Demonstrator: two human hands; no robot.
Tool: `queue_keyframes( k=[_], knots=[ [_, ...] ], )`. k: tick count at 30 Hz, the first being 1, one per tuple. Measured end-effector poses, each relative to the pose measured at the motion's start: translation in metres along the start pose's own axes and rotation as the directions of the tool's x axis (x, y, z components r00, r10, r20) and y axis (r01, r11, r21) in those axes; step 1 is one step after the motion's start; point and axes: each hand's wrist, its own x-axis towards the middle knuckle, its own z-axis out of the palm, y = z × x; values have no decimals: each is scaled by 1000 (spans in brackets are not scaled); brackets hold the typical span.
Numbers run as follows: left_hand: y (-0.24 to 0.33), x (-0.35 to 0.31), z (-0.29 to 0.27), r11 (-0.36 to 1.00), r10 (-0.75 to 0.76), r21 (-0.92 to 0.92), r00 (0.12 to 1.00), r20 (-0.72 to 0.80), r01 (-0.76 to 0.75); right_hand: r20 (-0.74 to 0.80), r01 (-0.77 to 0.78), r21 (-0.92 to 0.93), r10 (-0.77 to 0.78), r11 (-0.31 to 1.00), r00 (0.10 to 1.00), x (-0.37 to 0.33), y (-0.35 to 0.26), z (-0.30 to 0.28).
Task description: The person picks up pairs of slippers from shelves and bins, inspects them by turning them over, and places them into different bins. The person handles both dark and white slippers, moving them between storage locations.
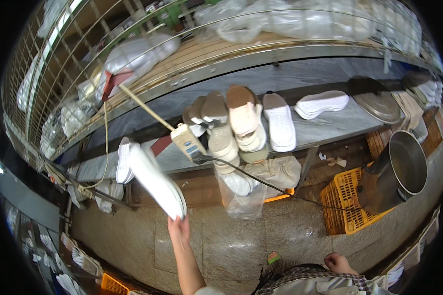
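My left hand (178,230) pinches the near end of a white shoe sole (155,179), blurred a little by motion, which slants up and away to the left. Behind its far end, another white sole (125,164) leans at the left of the grey bench. My right hand (338,264) is curled closed by my body at the lower right, with nothing showing in it. Further along the bench stand a pile of grey soles (221,142), a stack topped by a cream and brown sole (243,120), an upright white sole (279,123) and a white sole lying sideways (325,104).
A power strip (186,140) hangs at the bench front, its black cable running right. Beneath is a clear plastic bag (241,209). At right, a metal pot (403,164) tilts in a yellow crate (334,204); a round lid (379,102) lies behind. A wire-mesh rack (69,69) rises above.
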Motion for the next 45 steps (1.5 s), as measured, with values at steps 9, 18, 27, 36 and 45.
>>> queue_keyframes(
  k=[9,18,27,36,45],
  knots=[
    [-102,-272,-45,538,-792,-399,607,63,743,54,155,-10,-154,988,987,-28,139,-33],
    [-322,-483,179,-317,-937,394,-349,8,862,-104,-132,891,478,434,872,-123,269,-156],
    [-455,-691,373,-314,-487,892,-861,144,326,-748,730,663,181,164,639,-237,285,-310],
    [-620,-849,552,567,-584,817,-752,305,-109,-871,710,488,334,508,359,-260,371,-483],
    [-774,-968,715,386,-574,850,-628,525,358,-827,721,544,418,428,376,-221,459,-678]
  ],
)
